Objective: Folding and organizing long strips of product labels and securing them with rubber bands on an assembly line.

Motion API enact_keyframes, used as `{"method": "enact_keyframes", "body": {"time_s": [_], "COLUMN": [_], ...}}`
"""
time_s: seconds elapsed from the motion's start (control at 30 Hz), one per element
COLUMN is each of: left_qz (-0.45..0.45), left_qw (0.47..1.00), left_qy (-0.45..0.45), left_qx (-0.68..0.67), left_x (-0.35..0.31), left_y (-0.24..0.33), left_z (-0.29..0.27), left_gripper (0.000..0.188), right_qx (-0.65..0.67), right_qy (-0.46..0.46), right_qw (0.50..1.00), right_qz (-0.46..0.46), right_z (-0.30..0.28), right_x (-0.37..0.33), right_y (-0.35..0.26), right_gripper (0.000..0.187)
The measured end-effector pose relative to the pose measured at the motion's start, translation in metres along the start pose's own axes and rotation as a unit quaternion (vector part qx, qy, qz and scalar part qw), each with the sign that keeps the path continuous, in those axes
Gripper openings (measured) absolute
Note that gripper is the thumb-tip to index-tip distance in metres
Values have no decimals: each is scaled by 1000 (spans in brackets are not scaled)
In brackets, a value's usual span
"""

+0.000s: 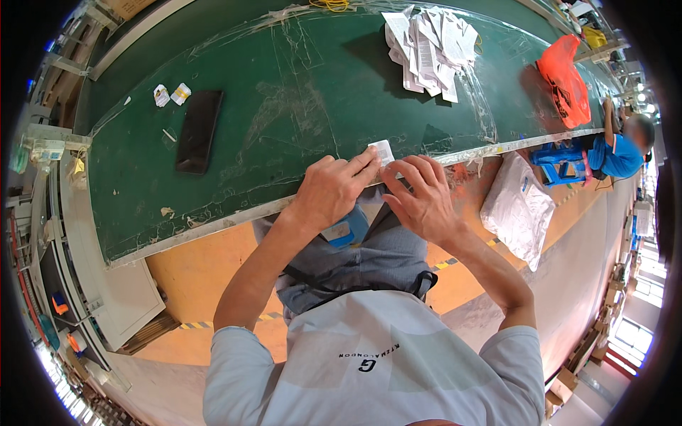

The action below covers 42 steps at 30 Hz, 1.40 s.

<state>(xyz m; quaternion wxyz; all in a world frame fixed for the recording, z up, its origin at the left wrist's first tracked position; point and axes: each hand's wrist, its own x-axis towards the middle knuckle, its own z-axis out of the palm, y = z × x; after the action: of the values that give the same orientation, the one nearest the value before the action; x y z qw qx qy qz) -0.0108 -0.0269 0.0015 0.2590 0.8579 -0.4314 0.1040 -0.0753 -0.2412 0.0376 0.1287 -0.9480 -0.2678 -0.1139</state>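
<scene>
A small folded white paper point(382, 151) with faint print lies at the front edge of the green table. My left hand point(332, 186) presses its fingertips on the paper's left side, fingers drawn together. At the paper's right lower corner, the fingers of my right hand point(420, 195) are bent and meet its edge. Farther back on the table rests a loose pile of white printed paper slips point(430, 51). Whether the right thumb also touches the paper is hard to make out.
A black phone point(199, 132) lies on the green table point(284, 121) at left, near two small folded papers point(171, 94). An orange-red plastic bag point(565, 79) sits at right. Below it, a white sack point(518, 206) lies on the floor. Another person point(625, 145) in blue is beyond.
</scene>
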Motion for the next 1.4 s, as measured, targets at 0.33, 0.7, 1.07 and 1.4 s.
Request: {"method": "enact_keyframes", "body": {"time_s": [0.33,0.7,1.07,1.4], "left_qz": [5,-15,-114,-223], "left_qw": [999,999,985,949], "left_qy": [32,28,34,31], "left_qx": [10,-15,-128,-220], "left_x": [1,1,15,33], "left_y": [3,-1,6,-1], "left_z": [-1,2,-9,-8], "left_gripper": [35,37,42,31], "right_qx": [-53,184,140,158], "right_qy": [-7,0,-15,24], "right_qw": [998,983,988,983], "right_qz": [-29,24,-70,85], "right_z": [9,-1,0,12], "right_x": [-4,26,39,46], "right_y": [-3,49,60,51], "right_gripper": [46,33,10,11]}}
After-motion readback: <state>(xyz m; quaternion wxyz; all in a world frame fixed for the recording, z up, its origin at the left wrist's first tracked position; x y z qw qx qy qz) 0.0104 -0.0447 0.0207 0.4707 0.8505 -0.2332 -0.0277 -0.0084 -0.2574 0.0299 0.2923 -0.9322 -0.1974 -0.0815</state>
